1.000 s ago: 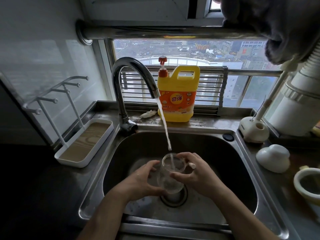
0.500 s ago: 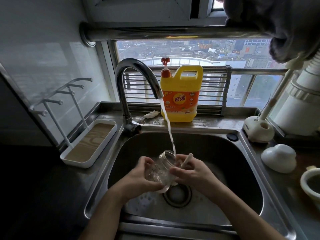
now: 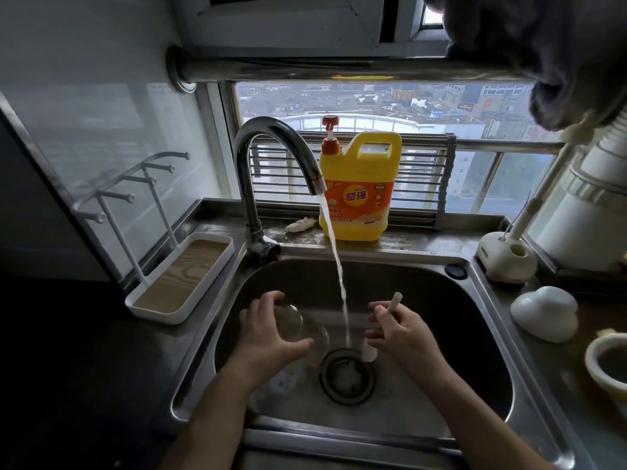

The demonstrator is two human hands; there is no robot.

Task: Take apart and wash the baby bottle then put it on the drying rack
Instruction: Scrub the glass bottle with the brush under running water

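Left grip (image 3: 268, 337) clasps the clear, tipped bottle (image 3: 305, 325); right grip (image 3: 403, 334) holds a brush (image 3: 395, 300).

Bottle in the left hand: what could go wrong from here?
1. The left hand grips the clear bottle with spread fingers over the steel sink; wet, it might slip and knock the basin.
2. The water stream falls between bottle and brush, straight to the drain, so it seems to rinse nothing right now.

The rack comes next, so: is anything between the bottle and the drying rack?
Nothing visible. Only the sink's left rim lies between the bottle in the left hand and the drying rack, whose pegs are bare.
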